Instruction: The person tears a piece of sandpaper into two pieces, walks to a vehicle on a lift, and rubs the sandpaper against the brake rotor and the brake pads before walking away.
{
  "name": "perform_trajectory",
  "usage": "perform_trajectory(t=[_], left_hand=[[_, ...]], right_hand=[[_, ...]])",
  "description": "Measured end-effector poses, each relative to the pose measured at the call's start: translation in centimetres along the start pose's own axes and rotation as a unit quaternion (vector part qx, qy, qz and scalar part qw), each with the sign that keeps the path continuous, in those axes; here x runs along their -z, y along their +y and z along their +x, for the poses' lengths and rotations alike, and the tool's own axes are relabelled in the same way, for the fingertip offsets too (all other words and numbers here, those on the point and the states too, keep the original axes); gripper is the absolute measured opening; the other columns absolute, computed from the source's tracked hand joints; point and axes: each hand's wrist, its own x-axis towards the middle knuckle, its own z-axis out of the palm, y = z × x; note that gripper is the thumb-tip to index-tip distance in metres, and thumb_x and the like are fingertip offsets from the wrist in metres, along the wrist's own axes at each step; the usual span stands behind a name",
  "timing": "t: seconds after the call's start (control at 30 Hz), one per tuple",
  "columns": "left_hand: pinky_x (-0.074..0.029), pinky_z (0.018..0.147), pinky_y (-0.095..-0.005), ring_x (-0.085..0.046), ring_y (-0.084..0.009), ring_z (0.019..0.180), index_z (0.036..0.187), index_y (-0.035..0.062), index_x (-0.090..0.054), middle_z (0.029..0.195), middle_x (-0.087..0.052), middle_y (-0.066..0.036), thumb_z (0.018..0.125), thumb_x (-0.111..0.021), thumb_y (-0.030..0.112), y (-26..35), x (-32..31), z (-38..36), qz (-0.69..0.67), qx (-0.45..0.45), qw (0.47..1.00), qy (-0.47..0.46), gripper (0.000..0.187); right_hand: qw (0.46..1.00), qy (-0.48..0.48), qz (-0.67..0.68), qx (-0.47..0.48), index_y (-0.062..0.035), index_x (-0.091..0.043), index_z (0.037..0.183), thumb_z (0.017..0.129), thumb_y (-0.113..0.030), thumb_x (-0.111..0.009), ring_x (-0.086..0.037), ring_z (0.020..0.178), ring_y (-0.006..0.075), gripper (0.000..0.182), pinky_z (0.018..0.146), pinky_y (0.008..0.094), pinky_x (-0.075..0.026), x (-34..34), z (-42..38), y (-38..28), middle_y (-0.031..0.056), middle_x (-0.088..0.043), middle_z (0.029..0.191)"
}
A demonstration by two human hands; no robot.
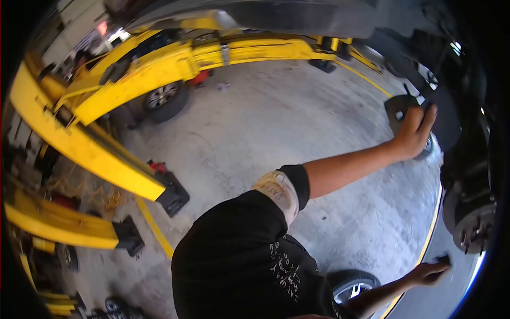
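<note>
My left hand (413, 134) is raised at the right, its fingers closed on a dark vehicle part (396, 112) that has a small light opening in it. Below it, my right hand (427, 274) grips a small black object, seen only in part beyond the fingers. A round metal wheel hub (475, 228) with studs lies to the right, above my right hand and touched by neither hand. Dark suspension parts around the hub are hard to tell apart.
Yellow lift arms (249, 52) with black pads (172, 194) cross the top and left. Wheels rest on the grey floor (239, 122), one at the upper left (166, 101) and one by my right forearm (353, 284). The vehicle's dark underside hangs overhead.
</note>
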Motion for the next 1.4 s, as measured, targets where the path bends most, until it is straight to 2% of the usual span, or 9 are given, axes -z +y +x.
perform_trajectory(t=[0.13,0.3,0.43,0.7,0.73,0.83,0.97,1.2,1.4], left_hand=[[-0.033,0.049,-0.0273,-0.039,-0.0053,0.053,0.069,0.0025,-0.048,0.056,-0.044,0.003,0.102,-0.042,0.032,0.6,12.0,-13.0,0.072,0.196,0.975,-0.080,0.045],[-0.040,0.047,-0.0289,-0.052,-0.0116,0.051,0.075,0.0012,-0.064,0.060,-0.057,-0.003,0.093,-0.052,0.053,1.4,19.0,-36.3,0.202,0.531,0.821,-0.056,0.056],[-0.044,0.054,-0.0337,-0.057,-0.0155,0.058,0.083,-0.0021,-0.065,0.065,-0.061,-0.007,0.092,-0.054,0.050,7.5,19.4,-43.8,0.290,0.595,0.749,-0.003,0.054],[-0.050,0.055,-0.0382,-0.066,-0.0257,0.057,0.084,-0.0019,-0.063,0.064,-0.065,-0.015,0.095,-0.050,0.041,14.0,26.7,-42.6,0.484,0.542,0.687,0.000,0.046],[-0.052,0.063,-0.0413,-0.068,-0.0308,0.066,0.086,-0.0015,-0.065,0.071,-0.067,-0.018,0.094,-0.048,0.046,16.1,26.4,-40.1,0.510,0.560,0.653,0.000,0.051],[-0.053,0.065,-0.0402,-0.068,-0.0289,0.065,0.079,0.0019,-0.068,0.072,-0.069,-0.014,0.089,-0.050,0.058,20.0,29.4,-35.6,0.610,0.568,0.551,-0.052,0.059],[-0.053,0.066,-0.0391,-0.068,-0.0268,0.066,0.073,0.0024,-0.067,0.069,-0.068,-0.012,0.083,-0.053,0.066,28.6,38.0,-27.5,0.622,0.547,0.558,-0.051,0.065],[-0.048,0.063,-0.0381,-0.066,-0.0281,0.066,0.080,-0.0036,-0.068,0.069,-0.065,-0.019,0.089,-0.060,0.036,49.5,50.9,-5.1,0.685,0.017,0.714,0.145,0.042],[-0.050,0.086,-0.0423,-0.065,-0.0346,0.100,0.106,0.0042,-0.068,0.100,-0.069,-0.019,0.083,-0.059,0.046,51.3,57.2,11.5,0.844,0.181,0.488,0.132,0.049]], right_hand=[[0.812,-0.342,0.339,-0.330,-0.0005,-0.049,0.123,0.100,-0.011,-0.043,-0.046,0.062,0.0124,0.026,0.059,0.0267,-0.040,-2.2,-19.1,-0.3,0.0066,-0.053,0.071],[0.119,-0.500,0.410,-0.753,-0.0143,-0.039,0.142,0.089,-0.065,-0.042,-0.055,0.110,0.0317,0.073,0.096,0.0547,-0.039,-1.5,-34.0,-0.6,0.0146,-0.054,0.128],[-0.064,-0.603,0.508,-0.612,-0.0140,-0.051,0.131,0.087,-0.072,-0.032,-0.057,0.107,0.0266,0.075,0.099,0.0575,-0.037,0.3,-35.0,-6.9,0.0097,-0.060,0.120],[0.047,-0.666,0.629,-0.398,-0.0049,-0.053,0.125,0.098,-0.039,-0.036,-0.058,0.106,0.0227,0.047,0.092,0.0384,-0.048,-2.4,-34.0,-19.1,0.0085,-0.060,0.115],[0.012,-0.690,0.550,-0.470,-0.0042,-0.056,0.107,0.074,-0.026,-0.076,-0.058,0.101,0.0180,0.044,0.088,0.0362,-0.048,-4.0,-36.5,-20.3,0.0062,-0.061,0.108],[-0.104,-0.644,0.513,-0.557,-0.0024,-0.057,0.107,0.088,-0.025,-0.057,-0.061,0.093,0.0275,0.030,0.084,0.0386,-0.050,-4.6,-32.3,-26.9,0.0109,-0.062,0.101],[-0.017,-0.664,0.560,-0.494,0.0019,-0.047,0.127,0.086,-0.021,-0.048,-0.059,0.106,0.0347,0.047,0.091,0.0465,-0.048,-6.9,-33.7,-36.1,0.0201,-0.059,0.115],[-0.001,-0.651,0.604,-0.460,-0.0064,-0.047,0.116,0.085,-0.020,-0.056,-0.056,0.110,0.0365,0.035,0.098,0.0479,-0.045,-13.7,-24.1,-52.7,0.0193,-0.055,0.122],[0.187,-0.694,0.624,-0.307,-0.0042,-0.055,0.107,0.086,-0.047,-0.064,-0.063,0.076,0.0213,0.049,0.062,0.0321,-0.050,-18.1,-12.4,-67.1,0.0097,-0.064,0.094]])
